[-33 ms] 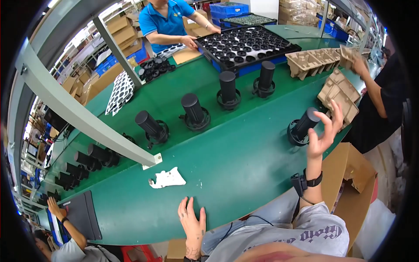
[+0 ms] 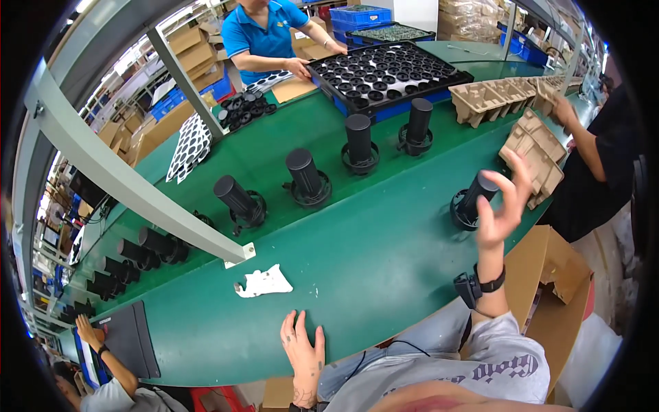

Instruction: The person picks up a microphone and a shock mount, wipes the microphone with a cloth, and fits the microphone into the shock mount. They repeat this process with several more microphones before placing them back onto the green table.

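Note:
Flat on the green tabletop at the near edge, my left hand [image 2: 302,345] has its fingers stretched out and holds nothing. My right hand [image 2: 504,206] is raised at the right, with thumb and fingers apart. Just behind its fingertips stands a black cylinder on a ringed base [image 2: 473,200]; whether a finger touches it I cannot tell. A crumpled white cloth-like piece [image 2: 264,281] lies in front of my left hand. Several similar black cylinders stand along the far strip, among them one near the middle [image 2: 304,175].
A metal post [image 2: 130,165] slants down to the table. Moulded brown pulp trays [image 2: 537,156] lie at the right near another person's arm. Across the table, a person holds a tray of black rings [image 2: 384,72]. A dark mat [image 2: 127,340] and another person's hand [image 2: 88,331] are at left.
My right hand has shifted slightly left and toward me, its fingers still apart. The black cylinder beside it sits slightly further left. My left hand stays in place.

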Demonstrator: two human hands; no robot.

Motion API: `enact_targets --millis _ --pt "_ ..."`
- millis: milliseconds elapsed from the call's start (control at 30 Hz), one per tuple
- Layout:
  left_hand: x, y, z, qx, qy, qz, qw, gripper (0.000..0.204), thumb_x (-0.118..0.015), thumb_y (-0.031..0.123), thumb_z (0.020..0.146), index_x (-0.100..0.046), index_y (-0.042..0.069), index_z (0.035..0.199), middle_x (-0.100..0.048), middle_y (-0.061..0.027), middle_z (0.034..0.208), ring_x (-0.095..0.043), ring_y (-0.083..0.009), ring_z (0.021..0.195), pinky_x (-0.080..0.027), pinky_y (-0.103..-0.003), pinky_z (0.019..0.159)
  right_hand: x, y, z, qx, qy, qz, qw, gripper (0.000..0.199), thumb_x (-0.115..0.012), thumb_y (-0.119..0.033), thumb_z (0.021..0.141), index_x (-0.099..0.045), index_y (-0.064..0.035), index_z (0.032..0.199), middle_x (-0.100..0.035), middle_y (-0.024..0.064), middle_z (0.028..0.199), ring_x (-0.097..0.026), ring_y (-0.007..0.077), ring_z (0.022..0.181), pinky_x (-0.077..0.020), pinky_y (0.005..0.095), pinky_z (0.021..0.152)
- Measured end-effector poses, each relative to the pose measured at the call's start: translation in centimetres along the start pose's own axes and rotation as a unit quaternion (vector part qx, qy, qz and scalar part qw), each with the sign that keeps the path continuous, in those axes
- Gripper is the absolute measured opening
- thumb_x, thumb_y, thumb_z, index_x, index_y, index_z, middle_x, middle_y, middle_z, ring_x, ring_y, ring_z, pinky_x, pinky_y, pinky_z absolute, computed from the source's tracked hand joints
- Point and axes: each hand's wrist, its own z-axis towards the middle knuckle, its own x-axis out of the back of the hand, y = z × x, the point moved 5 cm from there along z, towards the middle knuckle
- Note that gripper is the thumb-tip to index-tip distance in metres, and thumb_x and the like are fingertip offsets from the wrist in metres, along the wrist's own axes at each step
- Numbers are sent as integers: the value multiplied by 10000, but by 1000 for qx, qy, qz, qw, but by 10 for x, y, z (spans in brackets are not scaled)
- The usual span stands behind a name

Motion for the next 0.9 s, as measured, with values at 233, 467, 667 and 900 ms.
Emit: enact_targets --millis 233,467,667,900 --pt "4 -4 1 -6 28 26 999 397 -622 153 832 -540 15 1195 -472 -179 1275 -424 -366 1190 -342 -457 999 -185 58 71 -169 -115 -100 974 476 -645 -259 764 -559 -86 1199 -558 149 1169 -512 328 1125 -430 451 948" --pt "0 -7 2 -1 35 -2 999 375 -612 158 837 -558 12 1179 -474 -168 1276 -424 -353 1197 -335 -453 1009 -256 177 10 -89 -297 -423 852 315 -596 -201 800 -578 -148 1110 -555 28 1099 -487 258 1101 -471 567 745" --pt "1 -10 1 -10 31 10 999 379 -611 165 837 -557 13 1180 -469 -165 1282 -415 -347 1209 -327 -452 1016 -256 187 12 -147 -321 -301 886 296 -680 -202 703 -633 -80 969 -594 125 1049 -593 335 968 -533 447 764" --pt "3 -10 -2 -1 34 -2 999 376 -623 150 822 -568 25 1172 -479 -168 1272 -432 -346 1196 -334 -449 1013 -274 150 53 13 -541 -255 802 839 -739 -130 617 -371 -162 1370 -641 175 969 -639 334 884 -521 433 726"
